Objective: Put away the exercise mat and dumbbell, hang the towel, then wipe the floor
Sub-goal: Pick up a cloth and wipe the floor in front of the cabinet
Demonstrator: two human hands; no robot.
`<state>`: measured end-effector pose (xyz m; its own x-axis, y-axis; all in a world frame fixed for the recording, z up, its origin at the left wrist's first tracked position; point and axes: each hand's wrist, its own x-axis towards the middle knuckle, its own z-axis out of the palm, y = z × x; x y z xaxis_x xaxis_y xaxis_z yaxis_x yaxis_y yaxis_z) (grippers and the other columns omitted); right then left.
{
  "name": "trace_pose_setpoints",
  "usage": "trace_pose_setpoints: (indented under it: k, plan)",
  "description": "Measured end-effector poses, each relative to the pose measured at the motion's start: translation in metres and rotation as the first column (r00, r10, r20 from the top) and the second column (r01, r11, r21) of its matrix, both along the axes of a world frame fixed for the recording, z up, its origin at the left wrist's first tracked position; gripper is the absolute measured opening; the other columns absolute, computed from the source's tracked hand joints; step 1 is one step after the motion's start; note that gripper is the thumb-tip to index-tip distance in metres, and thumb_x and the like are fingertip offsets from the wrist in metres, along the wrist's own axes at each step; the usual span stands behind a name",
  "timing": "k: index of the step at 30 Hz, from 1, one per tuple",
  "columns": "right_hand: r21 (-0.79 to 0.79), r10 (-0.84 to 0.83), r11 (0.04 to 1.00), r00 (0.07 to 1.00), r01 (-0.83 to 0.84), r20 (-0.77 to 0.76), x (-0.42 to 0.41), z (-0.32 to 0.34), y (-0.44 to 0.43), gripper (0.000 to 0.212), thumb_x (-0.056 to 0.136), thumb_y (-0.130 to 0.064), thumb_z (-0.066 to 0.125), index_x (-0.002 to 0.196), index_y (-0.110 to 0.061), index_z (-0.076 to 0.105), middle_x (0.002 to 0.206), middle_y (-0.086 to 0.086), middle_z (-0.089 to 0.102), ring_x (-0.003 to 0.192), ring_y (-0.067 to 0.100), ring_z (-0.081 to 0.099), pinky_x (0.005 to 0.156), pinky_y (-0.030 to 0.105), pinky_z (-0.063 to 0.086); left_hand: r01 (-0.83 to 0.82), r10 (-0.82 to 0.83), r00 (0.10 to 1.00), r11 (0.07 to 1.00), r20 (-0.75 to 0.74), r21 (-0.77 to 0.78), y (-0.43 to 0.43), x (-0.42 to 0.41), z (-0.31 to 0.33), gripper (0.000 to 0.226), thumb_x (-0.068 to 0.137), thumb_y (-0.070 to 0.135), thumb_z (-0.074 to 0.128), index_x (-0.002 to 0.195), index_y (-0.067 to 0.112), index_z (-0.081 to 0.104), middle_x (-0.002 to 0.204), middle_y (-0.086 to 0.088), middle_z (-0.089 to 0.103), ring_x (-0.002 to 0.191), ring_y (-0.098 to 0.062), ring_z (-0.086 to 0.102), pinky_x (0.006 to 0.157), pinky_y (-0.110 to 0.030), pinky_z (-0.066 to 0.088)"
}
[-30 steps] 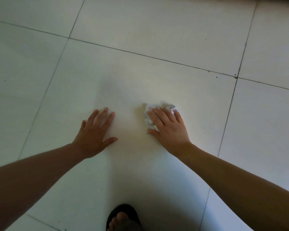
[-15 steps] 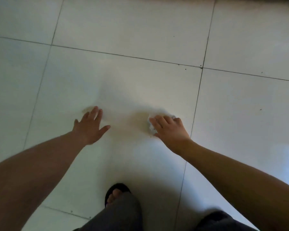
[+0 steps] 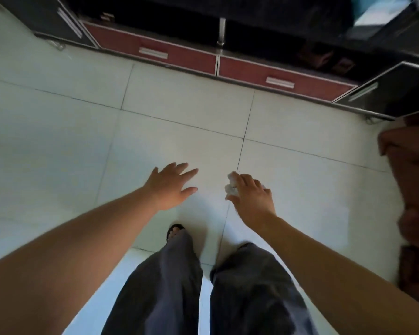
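My right hand (image 3: 250, 198) is shut on a crumpled white tissue (image 3: 231, 187), held above the pale tiled floor (image 3: 179, 131). The wad pokes out past my fingers on the left side. My left hand (image 3: 171, 186) hangs open beside it, fingers spread, holding nothing, also off the floor. Both arms reach forward over my legs in dark grey trousers (image 3: 169, 286). No mat, dumbbell or towel shows in this view.
A low cabinet with red drawers (image 3: 186, 54) and dark side doors (image 3: 394, 95) runs along the far edge of the floor. A brown wooden object (image 3: 414, 184) stands at the right edge. My sandalled foot (image 3: 174, 230) is on the tiles.
Both hands have lifted off the floor, the right one taking the tissue with it. The view has risen and pulled back, bringing the cabinet and my legs into sight.
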<state>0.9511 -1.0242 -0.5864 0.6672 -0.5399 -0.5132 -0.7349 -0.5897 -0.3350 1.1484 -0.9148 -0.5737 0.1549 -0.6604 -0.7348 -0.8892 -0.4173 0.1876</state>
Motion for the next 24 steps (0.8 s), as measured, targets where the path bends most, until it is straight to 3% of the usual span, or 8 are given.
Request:
trace_pose_setpoints:
  k: [6, 11, 18, 21, 24]
  plan:
    - [0.052, -0.026, 0.998, 0.998, 0.023, 0.051, -0.010, 0.189, 0.000, 0.038, 0.091, -0.039, 0.050, 0.125, -0.031, 0.034, 0.128, -0.002, 0.047, 0.112, 0.024, 0.050, 0.089, 0.041, 0.043, -0.132, 0.126, 0.990, 0.985, -0.058, -0.108, 0.005, -0.015, 0.183, 0.058, 0.095, 0.054, 0.028, 0.148, 0.034, 0.014, 0.156, 0.002, 0.017, 0.143, -0.019, 0.015, 0.112, -0.051, 0.020]
    - [0.023, -0.070, 0.997, 0.984, 0.067, 0.163, -0.025, 0.295, 0.000, 0.034, 0.092, -0.038, 0.049, 0.123, -0.032, 0.036, 0.127, -0.001, 0.048, 0.110, 0.024, 0.049, 0.086, 0.038, 0.044, -0.161, 0.152, 0.987, 0.950, -0.056, -0.268, 0.004, -0.032, 0.281, 0.059, 0.094, 0.053, 0.029, 0.148, 0.033, 0.015, 0.155, 0.002, 0.020, 0.142, -0.020, 0.019, 0.110, -0.052, 0.025]
    - [0.074, -0.193, 0.981, 0.926, 0.179, 0.325, -0.067, 0.368, 0.005, 0.030, 0.091, -0.046, 0.046, 0.118, -0.035, 0.038, 0.124, -0.002, 0.053, 0.108, 0.024, 0.055, 0.085, 0.045, 0.051, -0.184, 0.198, 0.980, 0.898, -0.008, -0.399, 0.007, -0.074, 0.362, 0.060, 0.093, 0.055, 0.030, 0.147, 0.033, 0.015, 0.155, 0.002, 0.020, 0.142, -0.019, 0.017, 0.110, -0.055, 0.025]
    - [0.122, -0.264, 0.964, 0.893, 0.236, 0.364, -0.089, 0.391, 0.008, 0.045, 0.091, -0.039, 0.050, 0.132, -0.030, 0.037, 0.134, 0.000, 0.046, 0.122, 0.022, 0.045, 0.098, 0.045, 0.042, -0.252, 0.252, 0.966, 0.868, -0.058, -0.428, 0.010, -0.101, 0.384, 0.059, 0.093, 0.053, 0.031, 0.147, 0.033, 0.017, 0.155, 0.002, 0.020, 0.142, -0.019, 0.018, 0.110, -0.054, 0.025]
    - [0.107, -0.264, 0.965, 0.873, 0.241, 0.411, -0.108, 0.409, 0.010, 0.032, 0.088, -0.043, 0.045, 0.117, -0.032, 0.041, 0.119, -0.004, 0.054, 0.107, 0.019, 0.054, 0.087, 0.042, 0.051, -0.345, 0.319, 0.938, 0.812, -0.137, -0.472, 0.014, -0.127, 0.403, 0.057, 0.094, 0.050, 0.033, 0.147, 0.032, 0.019, 0.155, 0.003, 0.020, 0.142, -0.018, 0.018, 0.112, -0.050, 0.025]
